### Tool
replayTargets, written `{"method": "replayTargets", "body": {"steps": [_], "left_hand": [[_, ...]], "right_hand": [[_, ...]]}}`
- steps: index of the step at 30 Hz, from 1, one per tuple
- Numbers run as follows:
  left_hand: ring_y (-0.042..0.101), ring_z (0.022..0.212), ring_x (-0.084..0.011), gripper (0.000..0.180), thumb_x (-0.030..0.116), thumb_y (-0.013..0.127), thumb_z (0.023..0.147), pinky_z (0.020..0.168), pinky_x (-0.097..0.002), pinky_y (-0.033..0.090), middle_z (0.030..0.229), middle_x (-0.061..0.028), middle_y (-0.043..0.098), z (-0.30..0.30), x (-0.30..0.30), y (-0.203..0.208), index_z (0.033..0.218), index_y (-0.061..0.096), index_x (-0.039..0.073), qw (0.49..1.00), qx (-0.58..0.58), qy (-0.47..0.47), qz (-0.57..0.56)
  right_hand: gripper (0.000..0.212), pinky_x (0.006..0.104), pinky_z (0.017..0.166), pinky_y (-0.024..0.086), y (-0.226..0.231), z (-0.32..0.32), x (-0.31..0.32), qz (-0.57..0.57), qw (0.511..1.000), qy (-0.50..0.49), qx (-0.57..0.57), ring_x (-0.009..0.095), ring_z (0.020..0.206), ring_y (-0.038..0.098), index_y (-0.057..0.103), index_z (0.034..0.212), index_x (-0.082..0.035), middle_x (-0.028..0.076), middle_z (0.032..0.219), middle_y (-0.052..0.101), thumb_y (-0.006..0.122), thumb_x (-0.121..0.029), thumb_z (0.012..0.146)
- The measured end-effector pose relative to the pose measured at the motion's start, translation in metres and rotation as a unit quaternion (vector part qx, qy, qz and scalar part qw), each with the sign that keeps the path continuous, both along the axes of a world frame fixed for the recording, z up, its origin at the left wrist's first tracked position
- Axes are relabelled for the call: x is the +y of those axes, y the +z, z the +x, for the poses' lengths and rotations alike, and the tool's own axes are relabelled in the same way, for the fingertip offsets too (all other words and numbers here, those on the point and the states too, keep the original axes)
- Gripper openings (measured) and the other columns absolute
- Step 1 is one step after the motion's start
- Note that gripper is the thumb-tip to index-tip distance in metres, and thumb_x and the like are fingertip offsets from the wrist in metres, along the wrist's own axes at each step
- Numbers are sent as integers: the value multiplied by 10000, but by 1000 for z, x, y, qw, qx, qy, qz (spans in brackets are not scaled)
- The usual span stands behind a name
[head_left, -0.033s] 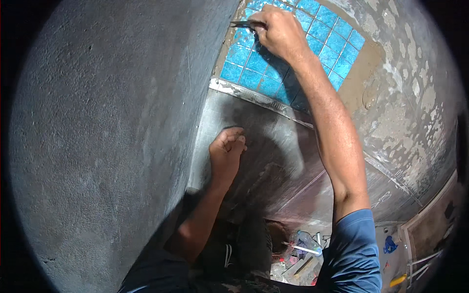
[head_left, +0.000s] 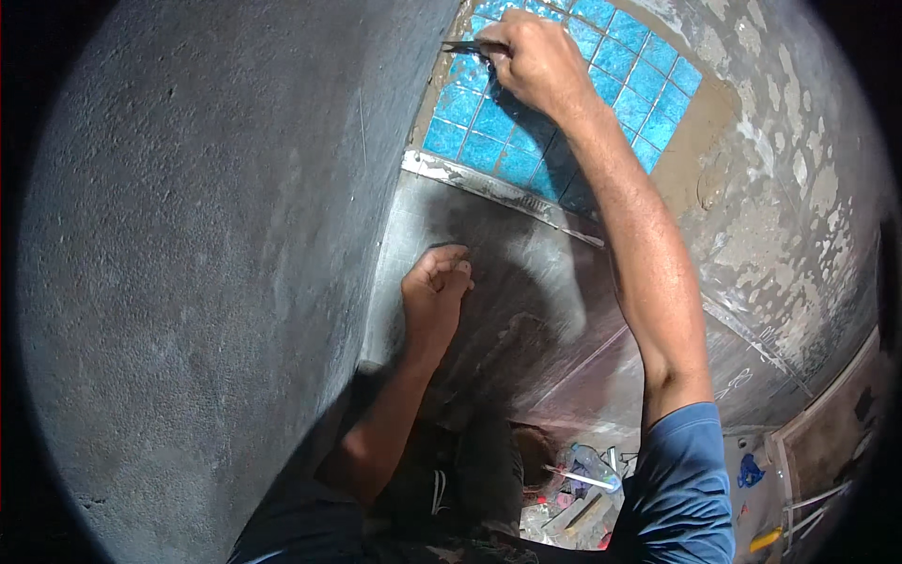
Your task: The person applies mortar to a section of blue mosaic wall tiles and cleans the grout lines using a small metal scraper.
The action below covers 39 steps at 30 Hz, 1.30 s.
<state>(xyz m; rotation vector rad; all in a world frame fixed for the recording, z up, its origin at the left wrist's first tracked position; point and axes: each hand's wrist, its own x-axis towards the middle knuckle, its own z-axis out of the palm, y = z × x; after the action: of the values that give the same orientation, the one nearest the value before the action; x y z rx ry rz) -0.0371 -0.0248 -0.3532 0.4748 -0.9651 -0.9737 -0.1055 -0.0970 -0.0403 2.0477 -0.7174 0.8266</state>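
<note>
My right hand (head_left: pixel 540 61) is closed round a slim dark tool (head_left: pixel 462 46) whose narrow tip looks forked. It reaches to the upper left part of a patch of glossy blue square tiles (head_left: pixel 519 164). The tool's tip points left, close to the corner where the tiles meet the grey wall. Lower down, in front of the smooth grey panel, my left hand (head_left: pixel 437 291) is closed, with fingers curled and thumb drawn against them. What it holds, if anything, is too small to make out. My right hand and its shadow cover some of the tiles.
A rough dark grey wall (head_left: pixel 216 263) rises close on my left. Along the tiles' lower edge runs a pale strip (head_left: pixel 507 195). Brown mortar (head_left: pixel 695 141) borders them on the right. A clear plastic bottle (head_left: pixel 592 462) lies among debris below, with a yellow-handled object (head_left: pixel 766 540) further right.
</note>
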Motion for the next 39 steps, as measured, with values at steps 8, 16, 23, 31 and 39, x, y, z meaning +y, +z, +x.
{"method": "replayTargets", "body": {"steps": [8, 16, 23, 31, 39], "left_hand": [[711, 836, -119, 207, 46, 664, 1023, 739, -292, 583, 941, -72, 744, -1, -7, 2, 1206, 697, -46, 1000, -16, 21, -8], [721, 845, -134, 210, 37, 675, 1003, 750, -301, 579, 967, -76, 750, -6, -3, 5, 1199, 704, -33, 998, -51, 26, 3], [721, 835, -138, 222, 29, 676, 993, 758, -306, 578, 966, -91, 750, -7, 0, 8, 1201, 702, -45, 999, -48, 15, 6], [725, 851, -146, 221, 55, 670, 1009, 770, -308, 585, 989, -104, 750, -9, -8, -1, 1200, 699, -54, 999, -50, 22, -6], [725, 878, -140, 226, 61, 681, 1008, 783, -303, 591, 1005, -92, 747, -11, -6, -1, 1199, 694, -57, 999, -47, 11, -4]], "right_hand": [[171, 494, 811, 574, -2, -18, 40, -63, 998, -14, -25, 414, 887, 730, 786, 1027, -46, 210, 941, 742, 735, -85, 869], [210, 518, 839, 602, -29, -13, 2, -89, 992, 63, -63, 426, 894, 741, 791, 1068, -49, 225, 980, 743, 704, -109, 886], [186, 528, 788, 603, -30, -9, -4, -111, 993, 29, -32, 417, 869, 744, 792, 1036, -53, 204, 957, 738, 704, -117, 885], [122, 526, 745, 602, -34, -5, -9, -127, 991, 29, -26, 409, 808, 743, 762, 887, -29, 195, 917, 726, 700, -134, 891], [111, 519, 740, 599, -41, -3, -10, -114, 991, 48, -59, 401, 809, 736, 752, 884, -33, 204, 891, 716, 706, -134, 892]]}}
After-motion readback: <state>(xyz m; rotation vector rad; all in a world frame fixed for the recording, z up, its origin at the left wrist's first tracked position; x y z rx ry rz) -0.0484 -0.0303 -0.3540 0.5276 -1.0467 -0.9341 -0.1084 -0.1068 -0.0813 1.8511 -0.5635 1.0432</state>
